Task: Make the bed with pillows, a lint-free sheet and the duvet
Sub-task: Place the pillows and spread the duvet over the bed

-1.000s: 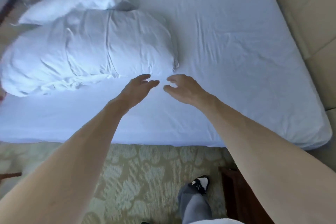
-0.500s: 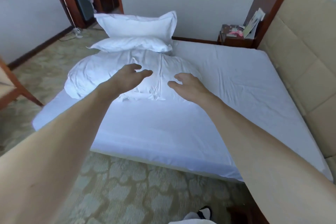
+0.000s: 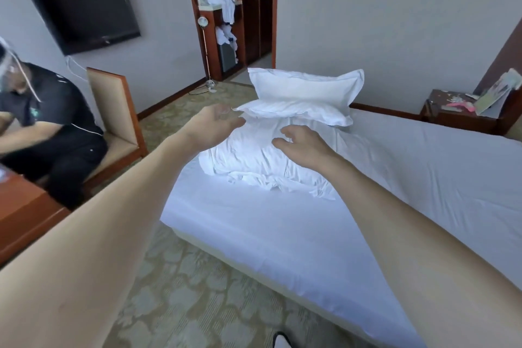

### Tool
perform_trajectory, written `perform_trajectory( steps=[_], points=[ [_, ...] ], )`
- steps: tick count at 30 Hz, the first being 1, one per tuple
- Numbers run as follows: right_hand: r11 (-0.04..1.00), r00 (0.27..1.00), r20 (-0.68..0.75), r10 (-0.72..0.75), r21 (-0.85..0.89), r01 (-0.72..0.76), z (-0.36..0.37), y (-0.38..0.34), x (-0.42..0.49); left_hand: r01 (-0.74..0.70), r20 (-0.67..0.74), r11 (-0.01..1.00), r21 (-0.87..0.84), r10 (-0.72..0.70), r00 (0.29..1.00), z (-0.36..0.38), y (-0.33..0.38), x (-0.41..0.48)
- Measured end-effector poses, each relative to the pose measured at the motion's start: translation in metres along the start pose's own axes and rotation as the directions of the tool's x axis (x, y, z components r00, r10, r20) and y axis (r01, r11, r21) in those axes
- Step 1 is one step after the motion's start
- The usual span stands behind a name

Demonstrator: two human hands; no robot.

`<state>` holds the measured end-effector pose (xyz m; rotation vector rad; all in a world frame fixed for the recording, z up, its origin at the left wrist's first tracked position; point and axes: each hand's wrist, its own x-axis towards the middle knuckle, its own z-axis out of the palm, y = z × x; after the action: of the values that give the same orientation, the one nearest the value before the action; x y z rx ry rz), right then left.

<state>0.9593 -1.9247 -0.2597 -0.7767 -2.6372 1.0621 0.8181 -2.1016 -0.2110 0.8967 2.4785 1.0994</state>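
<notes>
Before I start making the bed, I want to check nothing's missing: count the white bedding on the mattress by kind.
Pillows: 2, the upper pillow lying on the lower pillow
Duvet, bundled up: 1
Sheet, spread over the mattress: 1
Total: 4

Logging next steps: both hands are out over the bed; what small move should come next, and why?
Probably lower both hands and grip the crumpled duvet: left hand and right hand hover open by it holding nothing, the sheet is spread flat, and the duvet lies bunched by two stacked pillows.
</notes>
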Motion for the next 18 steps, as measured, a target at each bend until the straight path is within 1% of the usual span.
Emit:
perform_trajectory(
  steps=[5, 10, 14, 18],
  points=[
    [0.998, 0.997, 0.059, -0.055, -0.007, 0.056, 0.036, -0.025, 0.066, 0.035, -0.038, 0.996, 0.076, -0.032, 0.999, -0.036, -0.047, 0.042],
    [0.995, 0.989, 0.107, -0.098, 0.012, 0.097, 0.075, -0.043, 0.165, 0.163, -0.093, 0.977, 0.14, -0.15, 0.984, -0.065, -0.098, 0.107],
    [0.995, 0.983, 0.156, -0.097, 0.036, 0.092, 0.109, -0.058, 0.245, 0.263, -0.113, 0.96, 0.095, -0.252, 0.961, -0.076, -0.132, 0.165],
    [0.996, 0.97, 0.223, -0.094, 0.01, 0.094, 0.129, -0.072, 0.304, 0.287, -0.125, 0.957, 0.042, -0.28, 0.952, -0.091, -0.152, 0.216]
  ],
)
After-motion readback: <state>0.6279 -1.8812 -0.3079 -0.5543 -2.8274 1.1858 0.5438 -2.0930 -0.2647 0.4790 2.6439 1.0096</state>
